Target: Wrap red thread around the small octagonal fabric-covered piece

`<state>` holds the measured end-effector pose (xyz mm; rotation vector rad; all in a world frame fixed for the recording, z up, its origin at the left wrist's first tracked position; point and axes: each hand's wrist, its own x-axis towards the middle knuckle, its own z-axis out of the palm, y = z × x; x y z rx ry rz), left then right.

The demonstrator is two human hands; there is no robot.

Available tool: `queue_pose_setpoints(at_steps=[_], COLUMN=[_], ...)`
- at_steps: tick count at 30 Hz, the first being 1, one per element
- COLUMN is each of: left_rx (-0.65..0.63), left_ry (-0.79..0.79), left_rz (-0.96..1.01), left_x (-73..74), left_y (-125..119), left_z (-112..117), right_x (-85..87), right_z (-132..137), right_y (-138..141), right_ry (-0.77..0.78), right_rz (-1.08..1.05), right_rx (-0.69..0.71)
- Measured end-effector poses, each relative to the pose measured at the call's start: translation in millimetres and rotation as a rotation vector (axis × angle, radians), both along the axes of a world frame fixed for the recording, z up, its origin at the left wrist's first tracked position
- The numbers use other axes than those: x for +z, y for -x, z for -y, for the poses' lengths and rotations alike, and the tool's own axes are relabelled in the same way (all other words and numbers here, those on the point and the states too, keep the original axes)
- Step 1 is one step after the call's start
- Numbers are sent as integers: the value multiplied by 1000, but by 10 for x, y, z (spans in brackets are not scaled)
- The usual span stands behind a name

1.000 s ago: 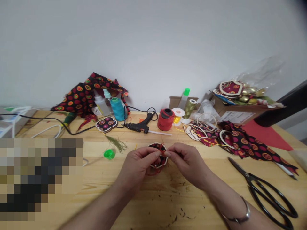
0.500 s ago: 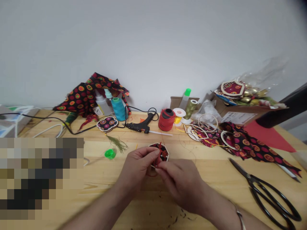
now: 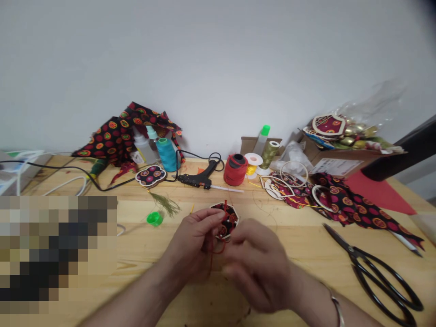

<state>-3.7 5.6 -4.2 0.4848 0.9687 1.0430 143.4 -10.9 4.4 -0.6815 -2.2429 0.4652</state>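
Observation:
My left hand (image 3: 195, 243) is closed on a small octagonal ornament (image 3: 227, 217) covered in black cloth with red and orange dots. It holds the ornament a little above the wooden table (image 3: 143, 254). A red cord (image 3: 220, 247) loops down from the ornament between my hands. My right hand (image 3: 257, 263) is just below and right of the ornament, smeared by motion, so its fingers do not show clearly. It seems to be at the red cord.
Black scissors (image 3: 374, 268) lie at the right. A glue gun (image 3: 200, 178), a red thread spool (image 3: 235, 170), a teal spool (image 3: 166, 154), bottles and patterned cloth (image 3: 122, 131) line the back. Wooden rings and cloth scraps (image 3: 320, 193) lie right. A green cap (image 3: 155, 219) sits at the left.
My right hand has dropped from the ornament's right edge down toward me, pulling along the red cord. The left hand has kept its hold on the ornament.

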Motion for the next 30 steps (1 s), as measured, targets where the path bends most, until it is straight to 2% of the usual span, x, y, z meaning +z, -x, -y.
queue_pose_setpoints(at_steps=[3, 4, 7, 8, 10, 17, 30], left_rx=[-27, -40, -84, -99, -125, -179, -175], left_ry=[-12, -26, -63, -72, -89, -131, -136], left_rz=[-9, -33, -110, -127, -157, -212, -253], left_x=[-1, -11, -48, -53, -46, 43, -11], left_y=[-9, -6, 11, 16, 19, -13, -5], left_z=[16, 21, 31, 34, 38, 50, 54], right_x=[2, -13, -68, -81, -91, -72, -23], right_z=[-121, -165, -252, -261, -259, -251, -268], right_y=[-2, 8, 48, 59, 71, 59, 55], right_ry=[299, 439, 1032, 1167, 1303, 1339, 1244], right_rz=[-328, -411, -637, -689, -745, -722, -701], right_rx=[-347, -387, -253, -193, -116, -155, -290])
